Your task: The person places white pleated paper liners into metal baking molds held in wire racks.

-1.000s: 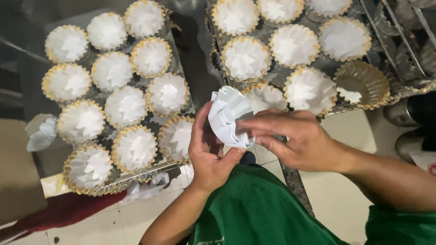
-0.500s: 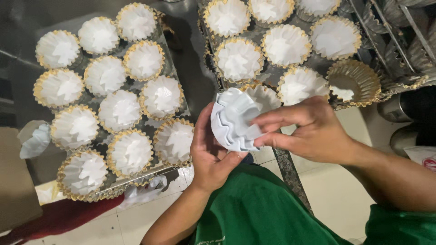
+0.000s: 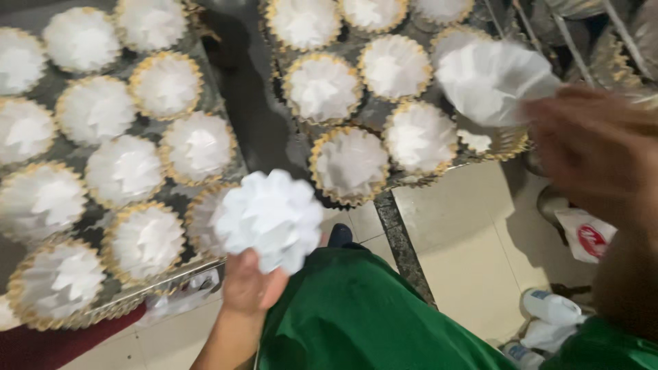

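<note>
Both hands were together at centre a second ago, working one stack of white fluted paper liners; now they are apart. Left hand (image 3: 248, 286) sits near centre, low in view, fingers closed around the base of the remaining stack of liners (image 3: 269, 218), which fans open like a rosette just over the near edge of the left tray (image 3: 175, 270). Right hand (image 3: 595, 147) has moved out to the far right and is motion-blurred; a single separated liner (image 3: 493, 79) is at its fingertips, so the fingers read as pinched on its edge, though blur hides the exact grip. That liner hangs just above the one gold-rimmed mould (image 3: 495, 140) on the right tray (image 3: 384, 179) that shows no full paper lining, only a small white scrap inside. Remaining visible moulds on both trays carry white liners already. Judgement: one liner has been peeled off the stack and carried to the unlined mould; it is not yet seated. Green apron (image 3: 356, 315) fills the near foreground; tiled floor (image 3: 466, 253) shows between the trays.
</note>
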